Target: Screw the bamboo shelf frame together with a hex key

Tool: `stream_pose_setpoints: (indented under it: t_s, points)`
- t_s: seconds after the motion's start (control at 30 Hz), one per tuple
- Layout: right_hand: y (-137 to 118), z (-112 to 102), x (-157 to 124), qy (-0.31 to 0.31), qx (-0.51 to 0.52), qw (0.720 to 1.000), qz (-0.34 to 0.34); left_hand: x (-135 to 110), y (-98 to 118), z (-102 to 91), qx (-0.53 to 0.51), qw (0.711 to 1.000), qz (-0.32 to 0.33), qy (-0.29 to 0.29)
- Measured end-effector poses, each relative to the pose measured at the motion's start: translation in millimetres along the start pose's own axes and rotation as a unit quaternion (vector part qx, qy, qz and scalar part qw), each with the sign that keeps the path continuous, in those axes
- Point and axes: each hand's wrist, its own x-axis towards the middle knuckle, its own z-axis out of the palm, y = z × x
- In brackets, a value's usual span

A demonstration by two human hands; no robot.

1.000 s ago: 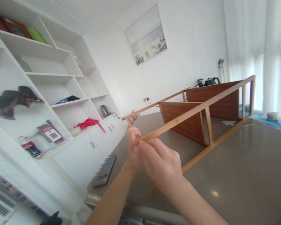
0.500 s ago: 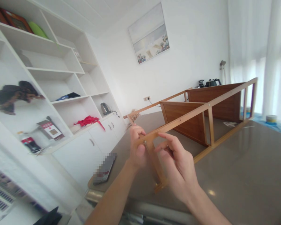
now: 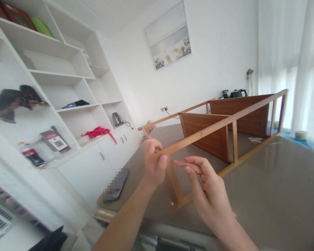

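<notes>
While the left hand (image 3: 154,164) gripped the near end of one wooden frame (image 3: 196,134) carrying two brown panels (image 3: 205,136), the right hand (image 3: 205,184) hung half open, empty, just beside it, near the table's edge (image 3: 178,229).

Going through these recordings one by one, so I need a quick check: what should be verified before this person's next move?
Left hand gripping the rail: ok, fingers wrapped around its end.
Right hand clear of the upright: cannot tell, its fingertips are very near the wood.
Joint of rail and upright: cannot tell, the left hand covers it.
Lower rail resting on the table: ok, it appears to lie along the top.
Phone apart from the frame: ok, it lies to the left of the hands.
</notes>
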Motion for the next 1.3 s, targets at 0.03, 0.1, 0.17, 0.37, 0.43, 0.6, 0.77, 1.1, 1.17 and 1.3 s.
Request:
stream_pose_setpoints:
  t_s: [0.03, 0.1, 0.17, 0.37, 0.43, 0.6, 0.77, 1.1, 1.17, 1.3]
  points:
    - [-0.5, -0.5, -0.3, -0.01, 0.002, 1.0, -0.002, 0.2, 0.1, -0.1, 0.0, 1.0, 0.0, 0.001]
    - [-2.3, -1.4, -0.2, -0.027, 0.01, 0.999, -0.015, 0.4, -0.2, -0.1, -0.005, 1.0, 0.001, 0.002]
    - [-5.4, -2.2, 1.1, -0.026, 0.004, 0.999, -0.036, 0.3, -0.9, 0.0, -0.005, 1.0, 0.002, 0.002]
    - [-16.7, -2.6, 5.2, 0.006, -0.036, 0.999, -0.039, -1.0, -4.3, -0.6, 0.015, 1.0, 0.003, -0.011]
    - [-18.1, -0.9, 4.7, 0.006, -0.016, 1.0, 0.008, -1.5, -5.0, -1.3, 0.026, 0.999, -0.004, -0.018]
    - [-19.2, 6.8, 5.0, -0.023, 0.15, 0.984, 0.089, -1.9, -6.4, -6.0, 0.02, 0.999, -0.009, -0.039]
    - [-23.0, 12.9, 12.3, -0.062, 0.26, 0.952, 0.148, -1.1, -9.0, -12.1, 0.004, 0.998, -0.002, -0.067]
    - [-26.3, 17.9, 13.3, -0.003, -0.052, 0.998, -0.039, 0.9, -5.8, -10.9, -0.002, 0.996, 0.01, -0.085]
    - [-28.4, 19.6, 14.1, -0.003, -0.071, 0.995, -0.063, 1.2, -5.1, -11.0, 0.003, 0.996, 0.014, -0.085]
    - [-27.7, 22.6, 18.0, -0.004, -0.081, 0.993, -0.09, 1.3, -5.7, -12.7, 0.002, 0.996, 0.016, -0.092]
